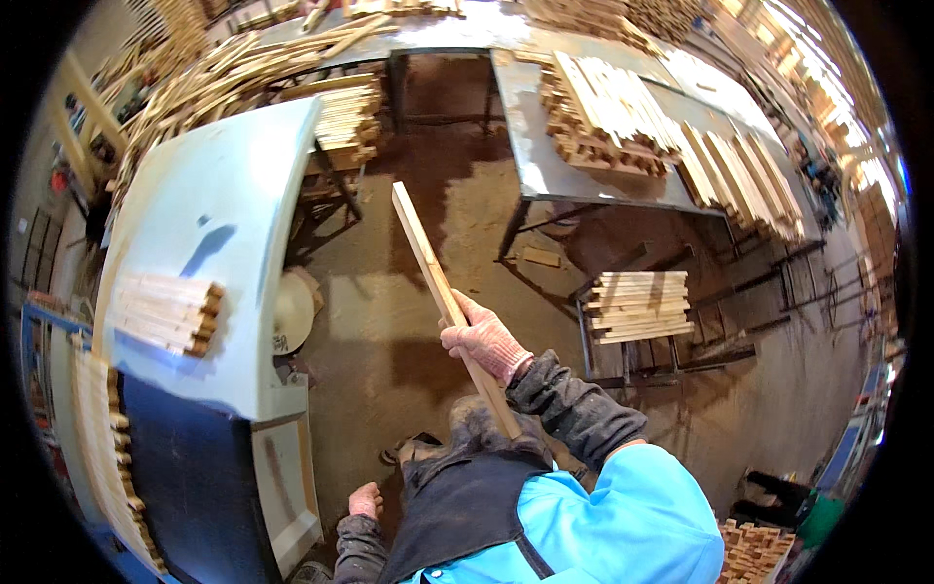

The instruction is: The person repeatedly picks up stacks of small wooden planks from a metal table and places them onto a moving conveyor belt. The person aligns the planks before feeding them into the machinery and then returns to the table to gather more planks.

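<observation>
Pink-gloved, gripping a long wooden stick with the closed right hand. Holding the left hand curled up small, near the dark apron.

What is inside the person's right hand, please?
The right hand grips a long wooden strip. Both ends of the strip show; the part covered by the hand cannot be seen.

Stick partly hidden, green-clad person cut off
</observation>
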The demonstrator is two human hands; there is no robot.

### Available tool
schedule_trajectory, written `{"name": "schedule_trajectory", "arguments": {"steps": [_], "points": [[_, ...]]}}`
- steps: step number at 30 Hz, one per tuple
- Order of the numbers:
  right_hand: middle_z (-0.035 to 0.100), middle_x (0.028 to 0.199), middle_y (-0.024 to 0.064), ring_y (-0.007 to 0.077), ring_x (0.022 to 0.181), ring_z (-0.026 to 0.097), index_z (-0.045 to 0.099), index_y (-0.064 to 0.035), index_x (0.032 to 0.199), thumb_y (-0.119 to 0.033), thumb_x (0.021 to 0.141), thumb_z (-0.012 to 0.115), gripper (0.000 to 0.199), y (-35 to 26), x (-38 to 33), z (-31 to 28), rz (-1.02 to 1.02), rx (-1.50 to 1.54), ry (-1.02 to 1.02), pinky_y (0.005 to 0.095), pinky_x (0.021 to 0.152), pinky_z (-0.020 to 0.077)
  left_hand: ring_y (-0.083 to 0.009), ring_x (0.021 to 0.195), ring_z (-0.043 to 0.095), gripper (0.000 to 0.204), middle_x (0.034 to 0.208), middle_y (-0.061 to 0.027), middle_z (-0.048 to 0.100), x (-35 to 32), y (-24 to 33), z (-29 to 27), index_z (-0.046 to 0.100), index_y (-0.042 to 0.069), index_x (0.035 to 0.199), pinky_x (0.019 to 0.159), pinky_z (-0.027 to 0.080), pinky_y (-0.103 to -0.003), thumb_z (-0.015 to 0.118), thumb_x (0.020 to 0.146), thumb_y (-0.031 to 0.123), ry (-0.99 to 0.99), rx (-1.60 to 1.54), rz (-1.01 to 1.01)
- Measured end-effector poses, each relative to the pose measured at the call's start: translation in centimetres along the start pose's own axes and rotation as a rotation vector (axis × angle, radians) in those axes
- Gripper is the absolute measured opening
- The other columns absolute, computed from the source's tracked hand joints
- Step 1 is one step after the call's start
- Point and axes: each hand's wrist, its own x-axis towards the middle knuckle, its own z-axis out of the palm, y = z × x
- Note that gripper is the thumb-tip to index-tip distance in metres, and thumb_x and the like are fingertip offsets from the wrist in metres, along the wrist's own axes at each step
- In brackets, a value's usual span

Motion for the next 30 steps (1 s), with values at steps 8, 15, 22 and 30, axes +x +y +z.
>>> {"name": "schedule_trajectory", "arguments": {"steps": [8, 15, 22, 30], "points": [[0.071, 0.113, 0.0124, 0.0197, 0.095, 0.067, 0.038, -0.0024, 0.168, -0.015, 0.099, 0.068, 0.076, 1.8, -3.5, -21.6, -0.252, -0.194, 0.475, 0.0323, 0.089, 0.0553, -0.0352, 0.095, 0.073, 0.037, 0.12, -0.0155, 0.078, 1.0, -4.3, 12.6, 0.073, 0.006, 0.131, 0.082, 0.057, -0.046, 0.059, 0.108, 0.032, -0.323, 1.084, 0.998], [0.077, 0.102, 0.0135, 0.0214, 0.092, 0.067, 0.072, 0.0033, 0.123, -0.022, 0.103, 0.071, 0.033, 10.0, -8.3, -41.1, -0.085, 0.061, 1.269, 0.0378, 0.086, 0.0542, -0.0234, 0.074, 0.062, 0.017, 0.08, -0.0049, 0.068, 0.7, 1.6, 20.1, 0.077, 0.005, 0.087, 0.07, 0.052, -0.036, 0.07, 0.098, 0.016, -0.046, 0.483, 0.103], [0.077, 0.105, 0.0278, 0.0392, 0.1, 0.073, 0.074, 0.0069, 0.116, -0.032, 0.088, 0.078, 0.048, 23.3, -13.9, -55.4, 0.509, 0.165, 1.636, 0.0454, 0.09, 0.0569, -0.0175, 0.062, 0.051, 0.013, 0.076, 0.0004, 0.06, -2.3, 12.1, 28.7, 0.063, 0.015, 0.095, 0.054, 0.039, -0.035, 0.07, 0.099, 0.026, -0.032, 0.406, -0.031], [0.078, 0.118, 0.0247, 0.0427, 0.117, 0.073, 0.078, 0.0006, 0.12, -0.025, 0.1, 0.064, 0.036, 30.0, -11.7, -66.0, 0.794, -0.123, 1.488, 0.0503, 0.098, 0.0578, -0.0146, 0.073, 0.062, 0.03, 0.081, -0.0001, 0.066, -5.7, 11.7, 29.6, 0.073, 0.012, 0.09, 0.066, 0.054, -0.03, 0.069, 0.104, 0.039, 0.081, 0.837, -0.157]]}}
